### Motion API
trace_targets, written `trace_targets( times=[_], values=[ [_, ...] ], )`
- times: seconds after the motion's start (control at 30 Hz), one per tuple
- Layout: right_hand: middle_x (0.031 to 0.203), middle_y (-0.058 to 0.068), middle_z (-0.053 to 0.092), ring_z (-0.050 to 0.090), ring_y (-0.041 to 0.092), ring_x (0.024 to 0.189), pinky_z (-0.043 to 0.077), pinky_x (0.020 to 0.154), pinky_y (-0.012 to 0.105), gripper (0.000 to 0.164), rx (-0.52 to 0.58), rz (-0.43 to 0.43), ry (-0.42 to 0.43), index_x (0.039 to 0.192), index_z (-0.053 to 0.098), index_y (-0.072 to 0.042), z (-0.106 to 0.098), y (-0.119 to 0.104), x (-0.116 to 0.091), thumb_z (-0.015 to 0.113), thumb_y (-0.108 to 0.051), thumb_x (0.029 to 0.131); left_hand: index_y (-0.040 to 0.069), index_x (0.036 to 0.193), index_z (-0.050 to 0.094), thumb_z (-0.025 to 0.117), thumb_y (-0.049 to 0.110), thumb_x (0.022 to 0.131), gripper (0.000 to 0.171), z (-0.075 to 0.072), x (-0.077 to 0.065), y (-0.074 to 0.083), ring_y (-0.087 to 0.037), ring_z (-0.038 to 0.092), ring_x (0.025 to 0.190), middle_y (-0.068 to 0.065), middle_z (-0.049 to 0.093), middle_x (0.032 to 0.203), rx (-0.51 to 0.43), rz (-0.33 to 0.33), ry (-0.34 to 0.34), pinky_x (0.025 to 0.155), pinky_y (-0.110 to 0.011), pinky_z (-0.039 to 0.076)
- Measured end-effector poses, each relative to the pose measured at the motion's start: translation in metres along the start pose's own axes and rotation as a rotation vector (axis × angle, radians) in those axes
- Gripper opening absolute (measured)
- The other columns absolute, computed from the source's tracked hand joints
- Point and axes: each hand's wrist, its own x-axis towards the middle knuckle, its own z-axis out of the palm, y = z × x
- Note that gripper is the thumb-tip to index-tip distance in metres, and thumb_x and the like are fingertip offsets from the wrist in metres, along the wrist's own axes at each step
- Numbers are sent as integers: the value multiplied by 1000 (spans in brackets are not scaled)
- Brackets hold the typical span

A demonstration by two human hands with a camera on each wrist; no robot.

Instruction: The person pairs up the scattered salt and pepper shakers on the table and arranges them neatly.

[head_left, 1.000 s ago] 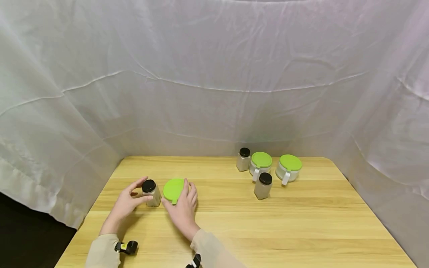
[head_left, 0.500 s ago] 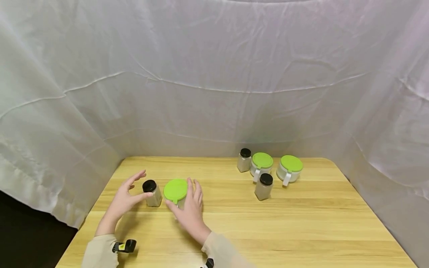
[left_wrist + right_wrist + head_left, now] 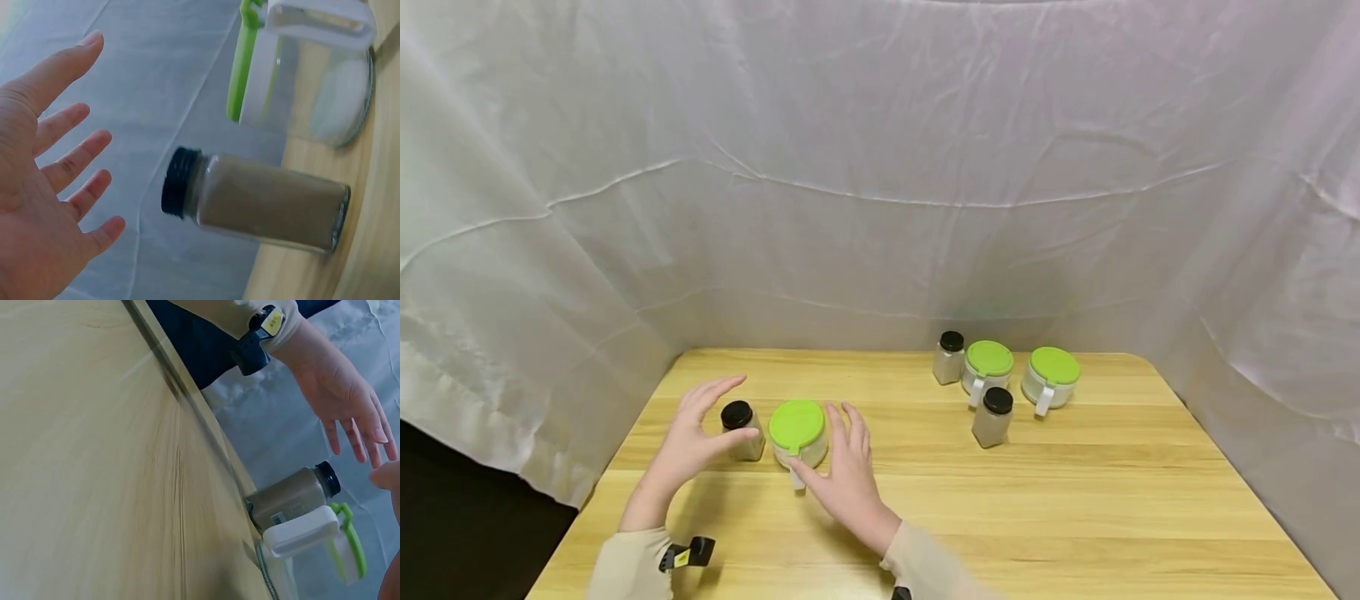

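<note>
A square glass spice jar (image 3: 269, 203) with a black lid and brown-grey contents stands upright at the table's left. My left hand (image 3: 688, 442) is spread beside it, thumb crossing in front of the jar in the head view; the left wrist view shows a gap between fingers and lid. Right next to this jar is a round glass seasoning pot (image 3: 797, 425) with a green flip lid, white handle (image 3: 300, 531) and white contents. Around its right side my right hand (image 3: 850, 479) stays spread, thumb near the handle and fingers off the lid.
Toward the back right stand two more green-lidded pots (image 3: 988, 359) (image 3: 1054, 367) and two more black-lidded jars (image 3: 948, 367) (image 3: 992, 427). Pale cloth (image 3: 880, 250) hangs behind and beside the wooden table (image 3: 1037, 517).
My right hand has drawn back rightward and toward me, uncovering the pot's side and handle. My left fingers have come away from the black-lidded jar and spread wider. Jar and pot stay put.
</note>
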Motion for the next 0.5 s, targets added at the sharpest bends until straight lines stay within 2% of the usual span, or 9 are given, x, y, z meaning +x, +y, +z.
trace_targets(
  times=[0.17, 0.33, 0.5],
  values=[
    [157, 15, 20, 24, 37, 143, 32, 110, 63, 87, -47, -53, -8, 153, 26, -15, -13, 5, -3, 69, -49, 85, 10, 135, 56, 87, 15, 69, 73, 7, 1, 8, -32, 39, 128, -15, 55, 136, 28, 71, 9, 103, -62, 29],
    [156, 17, 22, 26, 37, 142, 33, 109, 63, 86, -74, -73, -2, 152, 30, -13, -25, 13, -7, 69, -50, 85, 7, 132, 59, 87, 11, 67, 70, 15, 2, 14, -32, 42, 125, -15, 57, 131, 41, 153, 4, 101, -58, 30],
    [157, 16, 21, 25, 39, 143, 33, 108, 65, 86, -83, -61, -27, 153, 28, -14, -39, 21, -11, 69, -48, 85, 8, 130, 59, 87, 14, 68, 68, 25, 1, 21, -33, 42, 126, -14, 57, 132, 47, 166, -31, 102, -59, 32]
  ],
)
